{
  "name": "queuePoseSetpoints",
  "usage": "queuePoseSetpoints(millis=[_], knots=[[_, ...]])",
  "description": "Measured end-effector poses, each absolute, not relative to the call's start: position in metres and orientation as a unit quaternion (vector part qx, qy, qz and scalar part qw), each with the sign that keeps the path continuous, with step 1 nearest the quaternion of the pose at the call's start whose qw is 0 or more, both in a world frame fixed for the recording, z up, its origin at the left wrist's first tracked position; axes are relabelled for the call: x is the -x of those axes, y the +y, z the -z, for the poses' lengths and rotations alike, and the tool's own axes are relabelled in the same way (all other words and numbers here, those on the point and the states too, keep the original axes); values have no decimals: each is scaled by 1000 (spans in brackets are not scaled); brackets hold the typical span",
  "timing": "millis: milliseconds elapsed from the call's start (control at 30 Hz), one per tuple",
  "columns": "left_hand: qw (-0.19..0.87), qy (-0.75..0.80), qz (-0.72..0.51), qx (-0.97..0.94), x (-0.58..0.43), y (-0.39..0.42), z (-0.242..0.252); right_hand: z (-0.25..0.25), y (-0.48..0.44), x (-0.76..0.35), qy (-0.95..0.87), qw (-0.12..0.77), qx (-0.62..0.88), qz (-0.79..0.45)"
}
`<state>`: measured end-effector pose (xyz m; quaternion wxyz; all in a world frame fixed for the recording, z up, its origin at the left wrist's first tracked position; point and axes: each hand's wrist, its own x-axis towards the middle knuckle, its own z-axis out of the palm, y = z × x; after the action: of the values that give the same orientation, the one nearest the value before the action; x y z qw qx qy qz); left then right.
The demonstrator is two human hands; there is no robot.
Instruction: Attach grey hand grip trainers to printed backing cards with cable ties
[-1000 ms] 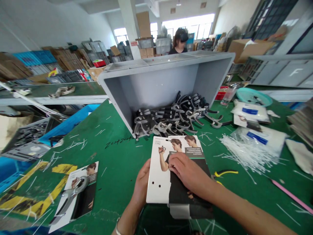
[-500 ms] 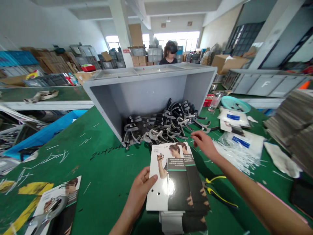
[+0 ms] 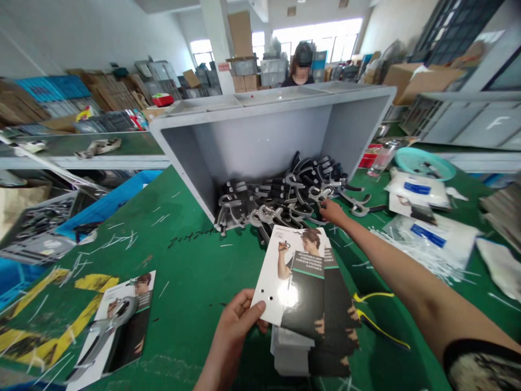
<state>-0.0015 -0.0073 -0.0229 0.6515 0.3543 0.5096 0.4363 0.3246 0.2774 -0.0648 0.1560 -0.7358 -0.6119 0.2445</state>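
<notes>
My left hand (image 3: 240,326) pinches the lower left edge of a printed backing card (image 3: 301,293) that reads "adjustable grip strengthener". More such cards lie under it, stacked and slightly fanned. My right hand (image 3: 332,212) is at the front of a heap of black-and-grey hand grip strengtheners (image 3: 280,198), its fingers closed at one of their handles; the fingertips are partly hidden. The heap spills from a grey plastic crate (image 3: 260,130) tipped on its side. At the lower left, one hand grip strengthener (image 3: 109,323) rests on another card (image 3: 140,315).
Yellow-handled pliers (image 3: 382,326) lie right of the cards. Further right are white zip ties (image 3: 411,252), plastic bags (image 3: 443,233) and a turquoise basin (image 3: 445,168). A blue bin (image 3: 109,203) stands at left. Behind the crate is another person (image 3: 301,65).
My right hand has moved forward from above the cards to the heap of grip strengtheners. My left hand still holds the card, now tilted more. The view has shifted.
</notes>
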Motion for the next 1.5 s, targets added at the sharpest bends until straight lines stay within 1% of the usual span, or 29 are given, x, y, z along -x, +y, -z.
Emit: queuePoseSetpoints(millis=[167, 267, 333, 433, 567, 667, 767, 900, 1100, 1200, 1267, 1400, 1500], knots=[[667, 489, -376, -417, 31, 11, -11, 54, 241, -376, -630, 98, 747, -191], [641, 496, -368, -455, 49, 31, -26, 54, 210, -398, -635, 56, 749, -183], [622, 499, -369, -477, 47, 45, -25, 57, 191, -407, -634, 31, 751, -181], [638, 477, -354, -491, 27, 60, -10, 60, 165, -419, -631, 25, 762, -143], [674, 455, -348, -466, 2, 58, 12, 57, 134, -438, -610, 63, 789, -48], [689, 455, -362, -433, -3, 52, 19, 55, 113, -443, -592, 106, 799, 14], [678, 462, -370, -435, -3, 52, 17, 55, 96, -437, -578, 134, 803, 50], [660, 470, -361, -461, -5, 57, 14, 56, 79, -429, -581, 154, 797, 67], [672, 464, -377, -437, -11, 59, 15, 68, 85, -436, -596, 147, 789, 26], [671, 465, -378, -436, -11, 57, 15, 68, 100, -437, -604, 168, 779, -7], [666, 468, -377, -441, -11, 56, 14, 62, 111, -436, -605, 204, 769, -19], [664, 471, -380, -439, -10, 55, 15, 41, 127, -434, -586, 307, 749, -49], [667, 473, -375, -437, -10, 56, 16, 29, 131, -435, -557, 373, 733, -118]])
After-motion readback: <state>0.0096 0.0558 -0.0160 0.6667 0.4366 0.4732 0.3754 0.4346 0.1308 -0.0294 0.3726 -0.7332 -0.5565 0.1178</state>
